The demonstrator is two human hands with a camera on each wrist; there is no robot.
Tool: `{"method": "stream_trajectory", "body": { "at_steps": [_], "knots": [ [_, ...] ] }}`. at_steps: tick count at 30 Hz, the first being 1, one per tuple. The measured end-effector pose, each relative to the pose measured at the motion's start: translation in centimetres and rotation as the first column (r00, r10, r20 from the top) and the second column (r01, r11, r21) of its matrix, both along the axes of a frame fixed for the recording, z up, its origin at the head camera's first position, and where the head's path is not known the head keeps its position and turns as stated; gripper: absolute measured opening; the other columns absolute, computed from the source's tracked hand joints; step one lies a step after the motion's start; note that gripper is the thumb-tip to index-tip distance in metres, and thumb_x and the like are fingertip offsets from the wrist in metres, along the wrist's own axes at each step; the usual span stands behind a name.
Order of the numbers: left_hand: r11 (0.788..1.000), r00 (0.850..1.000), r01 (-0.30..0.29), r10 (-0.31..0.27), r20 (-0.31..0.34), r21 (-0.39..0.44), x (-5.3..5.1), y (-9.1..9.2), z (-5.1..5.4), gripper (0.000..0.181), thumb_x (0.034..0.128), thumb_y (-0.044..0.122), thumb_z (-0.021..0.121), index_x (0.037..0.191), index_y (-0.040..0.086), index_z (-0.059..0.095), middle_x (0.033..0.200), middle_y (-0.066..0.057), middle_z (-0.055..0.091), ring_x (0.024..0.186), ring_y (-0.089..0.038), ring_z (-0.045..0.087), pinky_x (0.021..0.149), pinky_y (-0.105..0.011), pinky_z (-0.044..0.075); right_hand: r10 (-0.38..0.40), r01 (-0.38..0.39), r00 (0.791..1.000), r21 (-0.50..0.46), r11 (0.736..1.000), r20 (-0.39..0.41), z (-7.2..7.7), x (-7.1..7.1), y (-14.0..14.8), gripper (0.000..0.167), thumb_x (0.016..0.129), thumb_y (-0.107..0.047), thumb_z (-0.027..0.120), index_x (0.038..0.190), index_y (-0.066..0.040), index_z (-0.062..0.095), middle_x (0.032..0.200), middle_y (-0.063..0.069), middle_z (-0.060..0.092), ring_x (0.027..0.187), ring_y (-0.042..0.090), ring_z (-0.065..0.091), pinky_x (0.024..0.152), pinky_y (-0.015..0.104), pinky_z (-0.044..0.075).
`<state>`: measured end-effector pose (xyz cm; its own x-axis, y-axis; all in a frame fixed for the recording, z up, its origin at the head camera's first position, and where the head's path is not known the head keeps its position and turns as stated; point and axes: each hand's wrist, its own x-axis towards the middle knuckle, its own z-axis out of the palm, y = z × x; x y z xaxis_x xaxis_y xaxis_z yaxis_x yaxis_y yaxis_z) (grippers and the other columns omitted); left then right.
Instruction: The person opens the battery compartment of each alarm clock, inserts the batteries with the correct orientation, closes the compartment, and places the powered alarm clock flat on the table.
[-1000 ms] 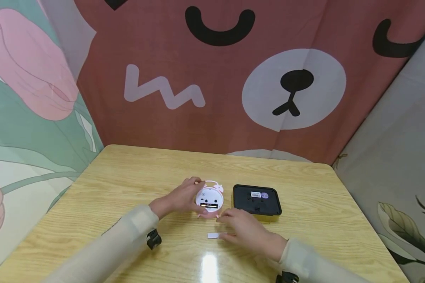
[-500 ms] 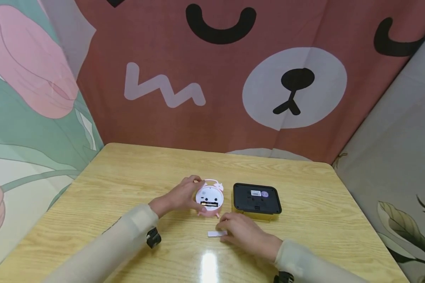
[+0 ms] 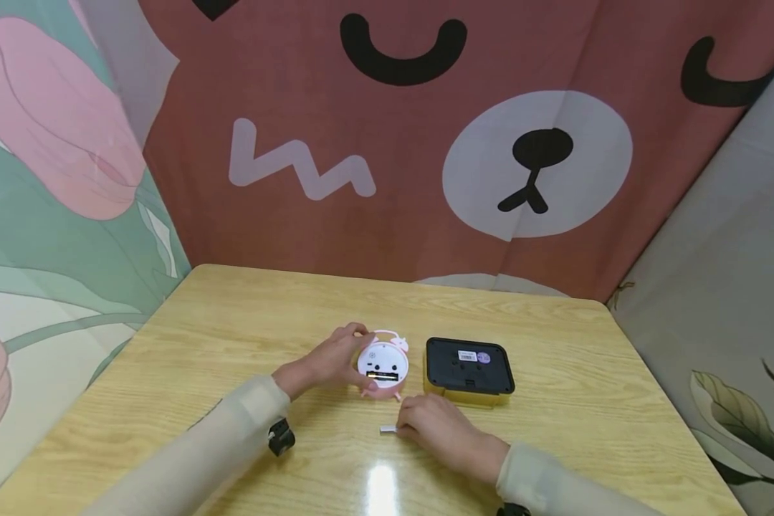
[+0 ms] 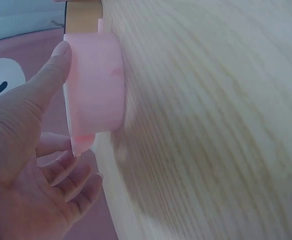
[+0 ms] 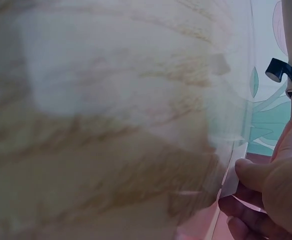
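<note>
A small pink and white alarm clock (image 3: 383, 357) lies with its back up, and a battery (image 3: 383, 376) shows in its uncovered slot. My left hand (image 3: 335, 356) holds the clock from the left side. In the left wrist view, the thumb presses the pink clock's edge (image 4: 97, 82) and the fingers curl by its far end. Nearer to me, my right hand (image 3: 448, 437) pinches a small white battery cover (image 3: 388, 429) by its right end. From the right wrist, the cover (image 5: 230, 181) appears between thumb and fingers, just off or touching the table; I cannot tell which.
A box with a black top and yellow sides (image 3: 468, 365) stands to the right of the clock, behind my right hand. The wooden table (image 3: 284, 294) ends at a curtain with a bear print (image 3: 400, 236).
The right hand has drawn slightly toward me and closed its fingers on the white battery cover, which now looks tilted and narrower. The left hand stays on the clock.
</note>
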<state>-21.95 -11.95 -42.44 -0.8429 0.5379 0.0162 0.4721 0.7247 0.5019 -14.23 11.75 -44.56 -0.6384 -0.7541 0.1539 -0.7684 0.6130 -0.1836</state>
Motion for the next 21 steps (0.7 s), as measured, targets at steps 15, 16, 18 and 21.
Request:
{"method": "stream_trajectory", "body": {
  "at_steps": [15, 16, 18, 21],
  "knots": [
    [1.0, 1.0, 0.003, -0.003, 0.01, 0.024, 0.0, -0.1, -0.5, 0.096, 0.075, 0.041, 0.089, 0.149, -0.003, 0.046, 0.148, -0.018, 0.046, 0.135, -0.037, 0.046, 0.109, -0.051, 0.044, -0.004, 0.0, 0.996, -0.037, 0.999, -0.095, 1.1, 0.0, 0.3, 0.004, 0.088, -0.016, 0.076, 0.086, -0.018, 0.076, 0.086, -0.01, 0.07, 0.079, 0.004, 0.063, 0.075, 0.024, 0.051],
    [1.0, 1.0, 0.002, -0.003, 0.011, 0.025, 0.0, -0.2, -0.5, 0.096, 0.0749, 0.04, 0.089, 0.149, -0.003, 0.046, 0.148, -0.018, 0.046, 0.134, -0.037, 0.046, 0.109, -0.051, 0.044, -0.006, 0.002, 0.995, -0.042, 0.999, -0.101, 1.2, -0.1, 0.3, 0.003, 0.089, -0.016, 0.075, 0.086, -0.018, 0.076, 0.086, -0.01, 0.07, 0.079, 0.004, 0.063, 0.074, 0.024, 0.051],
    [1.0, 1.0, 0.001, -0.002, 0.009, 0.029, 0.0, -0.2, -0.5, 0.096, 0.0748, 0.039, 0.09, 0.149, -0.003, 0.046, 0.148, -0.019, 0.046, 0.134, -0.037, 0.046, 0.109, -0.051, 0.044, -0.015, 0.009, 0.994, -0.055, 0.998, -0.104, 1.6, -0.2, 0.3, 0.003, 0.089, -0.017, 0.075, 0.087, -0.017, 0.077, 0.087, -0.01, 0.071, 0.079, 0.004, 0.063, 0.072, 0.023, 0.049],
    [0.999, 1.0, 0.004, -0.005, 0.007, 0.039, 0.0, -0.2, -0.5, 0.096, 0.0747, 0.038, 0.09, 0.149, -0.003, 0.046, 0.147, -0.019, 0.046, 0.133, -0.037, 0.047, 0.109, -0.051, 0.044, -0.039, 0.033, 0.993, -0.059, 0.998, -0.11, 2.3, -0.4, 0.3, 0.003, 0.09, -0.019, 0.075, 0.088, -0.018, 0.078, 0.089, -0.01, 0.071, 0.08, 0.003, 0.063, 0.071, 0.022, 0.048]
  ]
}}
